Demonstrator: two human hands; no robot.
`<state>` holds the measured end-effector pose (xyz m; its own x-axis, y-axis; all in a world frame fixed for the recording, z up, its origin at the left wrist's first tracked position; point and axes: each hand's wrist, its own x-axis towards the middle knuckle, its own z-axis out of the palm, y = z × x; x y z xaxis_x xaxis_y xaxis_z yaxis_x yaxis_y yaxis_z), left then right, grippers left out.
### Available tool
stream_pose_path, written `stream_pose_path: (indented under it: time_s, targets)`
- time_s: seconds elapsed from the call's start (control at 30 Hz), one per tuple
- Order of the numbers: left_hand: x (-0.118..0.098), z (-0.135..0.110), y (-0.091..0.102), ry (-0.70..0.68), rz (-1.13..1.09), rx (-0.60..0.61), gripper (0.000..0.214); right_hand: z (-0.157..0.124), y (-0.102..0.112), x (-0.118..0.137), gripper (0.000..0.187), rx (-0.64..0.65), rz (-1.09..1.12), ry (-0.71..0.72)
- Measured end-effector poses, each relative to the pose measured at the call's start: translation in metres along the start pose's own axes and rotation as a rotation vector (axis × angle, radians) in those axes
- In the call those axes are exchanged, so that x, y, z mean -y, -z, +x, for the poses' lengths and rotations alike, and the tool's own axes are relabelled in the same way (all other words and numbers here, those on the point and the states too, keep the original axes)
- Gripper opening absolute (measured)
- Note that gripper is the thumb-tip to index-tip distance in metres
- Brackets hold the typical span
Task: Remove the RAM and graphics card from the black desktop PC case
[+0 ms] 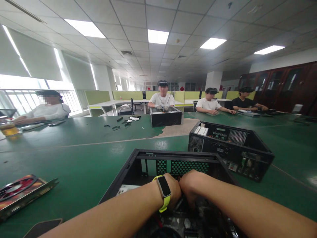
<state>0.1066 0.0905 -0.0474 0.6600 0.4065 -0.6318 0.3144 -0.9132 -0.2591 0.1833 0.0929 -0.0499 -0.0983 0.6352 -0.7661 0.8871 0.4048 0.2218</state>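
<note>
Both hands reach down into an open black computer case [138, 155] directly in front of me. My left hand [173, 190], with a watch [164, 190] on a yellow-green strap at its wrist, is curled near the middle of the case. Close against it, my right hand [192, 185] is bent downward with its fingers curled. A few thin wires show between the hands, but what the fingertips grip is hidden. Dark boards and parts lie below the hands, and a pale metal unit [128, 189] sits at the case's left inside.
A second open computer case [228, 150] stands at the right. At the left lies a graphics card [23, 195] with a red fan. Small black parts [116, 128] are scattered farther back. Several people sit around the green table [81, 158], one behind another case [166, 119]. A drink [9, 129] stands far left.
</note>
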Motion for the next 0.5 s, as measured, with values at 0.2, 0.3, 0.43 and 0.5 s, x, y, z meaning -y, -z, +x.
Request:
stream_pose_path:
  time_s: [0.2, 0.3, 0.43, 0.5]
  targets:
    - [0.001, 0.003, -0.004, -0.013, -0.005, -0.013, 0.048, 0.001, -0.003, -0.001, 0.025, -0.050, -0.005, -0.008]
    - [0.002, 0.007, -0.007, -0.006, -0.025, -0.060, 0.048, 0.001, -0.005, 0.000, 0.019, -0.113, 0.023, -0.024]
    - [0.003, 0.013, -0.013, -0.035, -0.012, -0.086, 0.044, 0.005, -0.009, 0.002, 0.027, -0.155, 0.043, -0.042]
    - [0.004, 0.016, -0.016, -0.044, 0.001, -0.096, 0.036, 0.007, -0.010, 0.002, 0.028, -0.134, 0.036, -0.056]
